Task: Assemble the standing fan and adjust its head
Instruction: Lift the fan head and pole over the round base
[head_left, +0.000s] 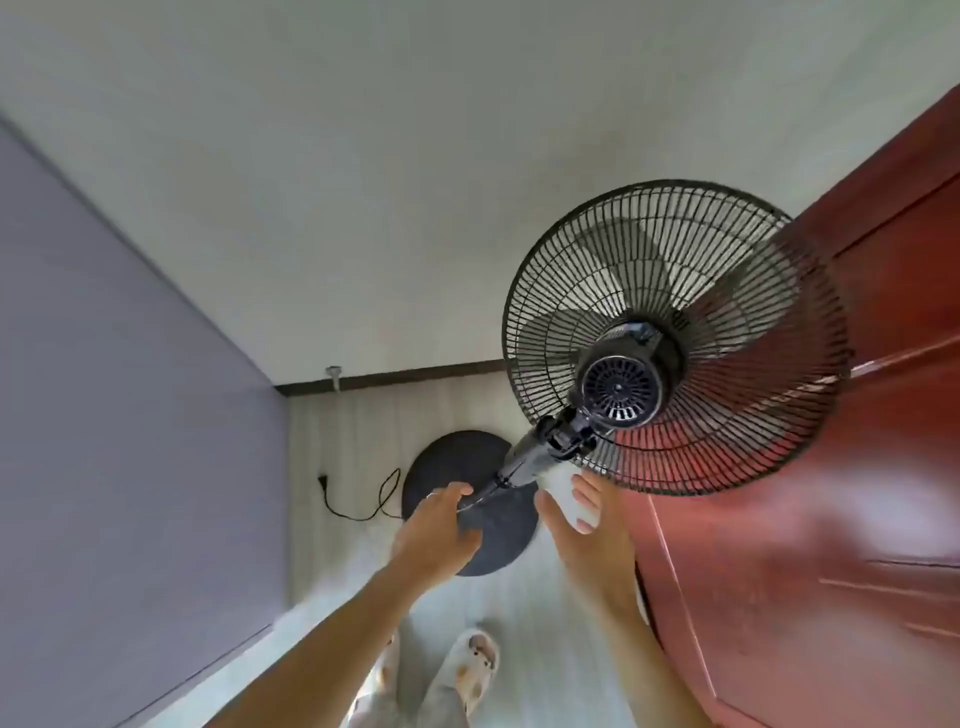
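Note:
A black standing fan stands upright on the pale floor, seen from above. Its round wire cage (691, 291) with grey blades faces away from me, and the motor housing (621, 387) points toward me. The neck joint and pole (524, 460) run down to the round dark base (498, 540). My left hand (439, 525) has its fingers curled at the thin lower part of the pole. My right hand (584, 517) hovers with fingers spread just right of the pole, under the cage, touching nothing.
The fan's black cord (358, 512) and plug (322, 480) lie on the floor left of the base. A red-brown door (831, 519) stands close on the right, behind the cage. A lilac wall (130, 415) runs along the left. My slippered feet (478, 660) are below.

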